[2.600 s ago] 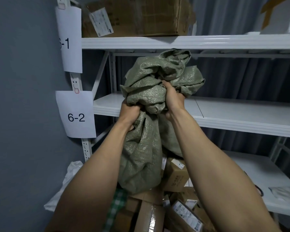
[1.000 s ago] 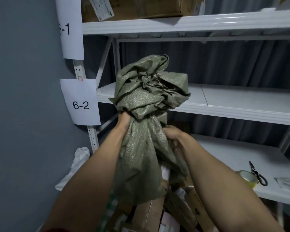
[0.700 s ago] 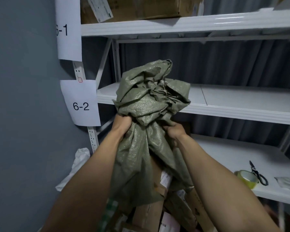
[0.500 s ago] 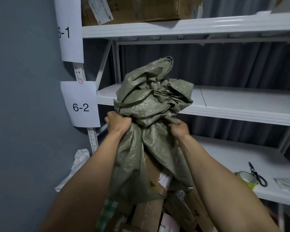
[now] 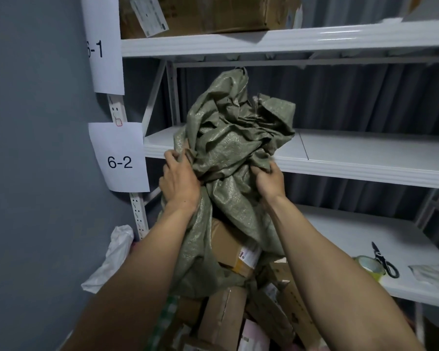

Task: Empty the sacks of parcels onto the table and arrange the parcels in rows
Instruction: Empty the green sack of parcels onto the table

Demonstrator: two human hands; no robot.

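Note:
A green woven sack (image 5: 233, 145) is held up, bunched and upside down, in front of the white shelving. My left hand (image 5: 179, 182) grips its cloth on the left side, and my right hand (image 5: 268, 182) grips a fold on the right. A brown cardboard parcel (image 5: 228, 247) with a white label sticks out of the sack's mouth below. Under it lies a heap of cardboard parcels (image 5: 223, 315), partly hidden by my forearms.
White shelves (image 5: 365, 158) run across the back; paper labels 6-1 and 6-2 (image 5: 119, 160) hang on the left post. A large carton (image 5: 213, 13) sits on the top shelf. Tape roll (image 5: 369, 267) and scissors (image 5: 384, 260) lie on the lower right surface. White bag (image 5: 112, 257) at left.
Both hands have shifted their hold higher on the sack and lifted it. More of the brown parcel now shows below the sack's mouth.

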